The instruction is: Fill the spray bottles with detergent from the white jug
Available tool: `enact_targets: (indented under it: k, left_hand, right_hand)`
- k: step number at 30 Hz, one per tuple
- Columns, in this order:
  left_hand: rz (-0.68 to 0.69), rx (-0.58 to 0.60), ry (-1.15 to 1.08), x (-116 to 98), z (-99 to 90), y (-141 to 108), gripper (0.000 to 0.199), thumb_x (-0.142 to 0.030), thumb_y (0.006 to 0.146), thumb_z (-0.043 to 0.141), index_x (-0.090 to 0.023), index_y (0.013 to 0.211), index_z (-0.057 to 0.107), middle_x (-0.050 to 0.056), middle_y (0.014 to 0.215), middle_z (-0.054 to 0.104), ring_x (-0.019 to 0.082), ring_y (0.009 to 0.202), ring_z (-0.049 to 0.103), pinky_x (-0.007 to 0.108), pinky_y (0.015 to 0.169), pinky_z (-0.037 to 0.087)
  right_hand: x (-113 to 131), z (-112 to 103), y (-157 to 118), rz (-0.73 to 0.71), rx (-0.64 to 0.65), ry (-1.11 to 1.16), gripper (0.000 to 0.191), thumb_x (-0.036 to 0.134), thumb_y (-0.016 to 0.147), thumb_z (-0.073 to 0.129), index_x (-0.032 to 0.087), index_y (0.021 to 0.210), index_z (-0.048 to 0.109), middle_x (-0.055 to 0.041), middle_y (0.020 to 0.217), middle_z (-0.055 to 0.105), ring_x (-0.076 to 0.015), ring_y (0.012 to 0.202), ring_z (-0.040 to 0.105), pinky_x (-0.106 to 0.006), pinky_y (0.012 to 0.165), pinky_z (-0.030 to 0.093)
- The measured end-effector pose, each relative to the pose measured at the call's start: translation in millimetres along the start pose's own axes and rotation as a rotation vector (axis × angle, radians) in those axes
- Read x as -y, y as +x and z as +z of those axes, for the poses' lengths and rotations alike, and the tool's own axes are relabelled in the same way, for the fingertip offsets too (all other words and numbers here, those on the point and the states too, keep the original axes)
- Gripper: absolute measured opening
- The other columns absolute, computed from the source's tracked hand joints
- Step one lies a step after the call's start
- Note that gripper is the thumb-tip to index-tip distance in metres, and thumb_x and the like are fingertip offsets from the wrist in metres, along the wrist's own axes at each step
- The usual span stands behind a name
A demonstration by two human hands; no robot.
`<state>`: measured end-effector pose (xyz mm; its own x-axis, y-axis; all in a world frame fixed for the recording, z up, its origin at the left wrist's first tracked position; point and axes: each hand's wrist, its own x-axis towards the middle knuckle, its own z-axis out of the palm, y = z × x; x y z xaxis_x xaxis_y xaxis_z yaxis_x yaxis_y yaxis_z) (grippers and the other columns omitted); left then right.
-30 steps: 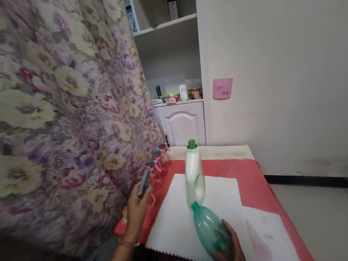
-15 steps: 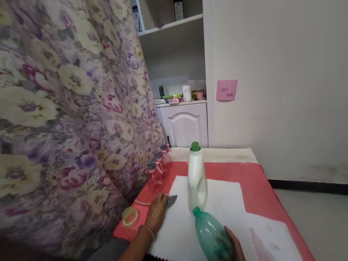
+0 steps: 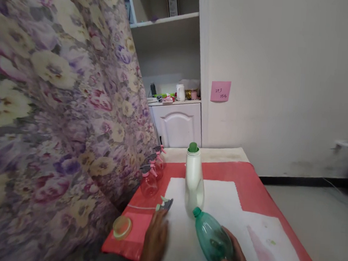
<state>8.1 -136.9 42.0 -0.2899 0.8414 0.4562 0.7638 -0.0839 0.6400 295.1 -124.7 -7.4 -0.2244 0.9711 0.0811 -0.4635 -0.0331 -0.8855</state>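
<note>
My right hand is wrapped round the base of a translucent green bottle, which lies tilted with its neck toward the white jug. That white jug stands upright on the white cloth, with a green piece in its mouth. Below the grey and green spray head, my left hand is blurred by motion, its fingers near the nozzle. A thin tube runs left from the spray head across the red cloth.
Several pink spray bottles line the table's left edge beside the floral curtain. A round yellowish lid or ring lies at the front left. A stained white sheet covers the right side. Behind are a cabinet and wall.
My left hand has drawn back toward me from the spray head, which now shows more fully. The view has shifted slightly. My right hand still holds the green bottle.
</note>
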Motion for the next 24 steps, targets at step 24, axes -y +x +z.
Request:
enact_targets:
  k: [24]
  left_hand:
    - [-0.148,0.166,-0.420,3,51.3,-30,0.087,-0.029,0.058,0.069,-0.021,0.138,0.037,0.015,0.143,0.051,0.032,0.132,0.047,0.041,0.106,0.043]
  right_hand:
    - [55,89,86,-0.230,-0.031,-0.399,0.048,0.041,0.077,0.073,0.023,0.119,0.061,-0.0114,0.130,0.063,-0.0291,0.125,0.055,-0.047,0.111,0.037]
